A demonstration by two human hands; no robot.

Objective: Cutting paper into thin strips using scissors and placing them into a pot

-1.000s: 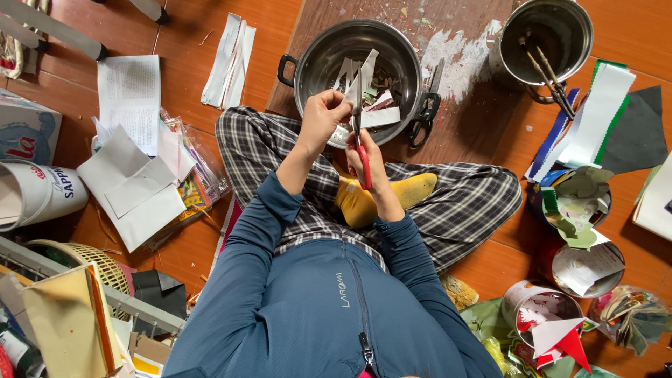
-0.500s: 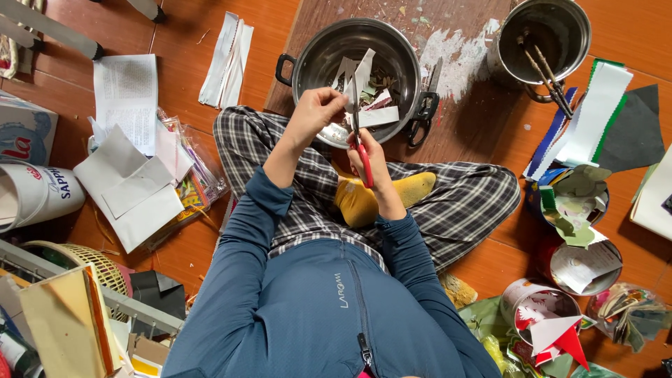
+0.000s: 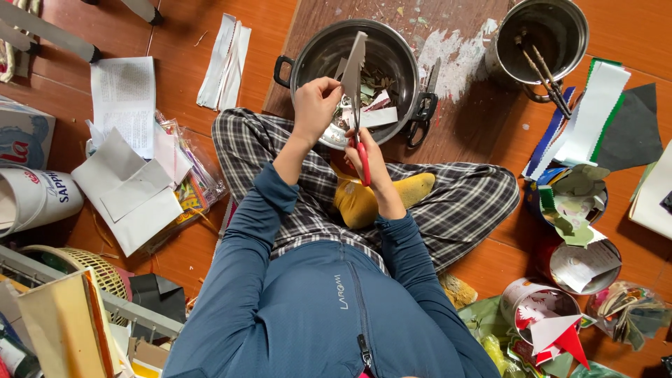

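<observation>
A: How far along does the cutting look?

B: Partway, I'd judge. The pot [image 3: 364, 77] on the floor already has a layer of paper scraps in its bottom, so a fair amount is cut. The strip [image 3: 355, 66] in hand is mostly whole, and stacks of paper [image 3: 133, 175] lie off to the person's left, so plenty seems left.

A: Where is the strip exactly?

B: Held up over the pot, above the scraps, not touching the rim as far as I can tell. The left hand [image 3: 316, 106] pinches its lower part, fingers closed on the paper.

A: And the other hand?

B: The right hand [image 3: 371, 162] grips the red-handled scissors [image 3: 360, 143], fingers curled through the handles. The blades run up into the strip's lower edge; how wide they stand apart I cannot tell, they are too thin here.

A: Which way does the strip point?

B: Its long axis runs away from the person, roughly in line with the scissors, leaning a little to the person's right. The far end tapers and points toward the pot's far wall; the near end sits at the left hand's fingertips.

A: Anything else close by?

B: A second pair of scissors [image 3: 425, 98] lies against the pot's right handle.
</observation>
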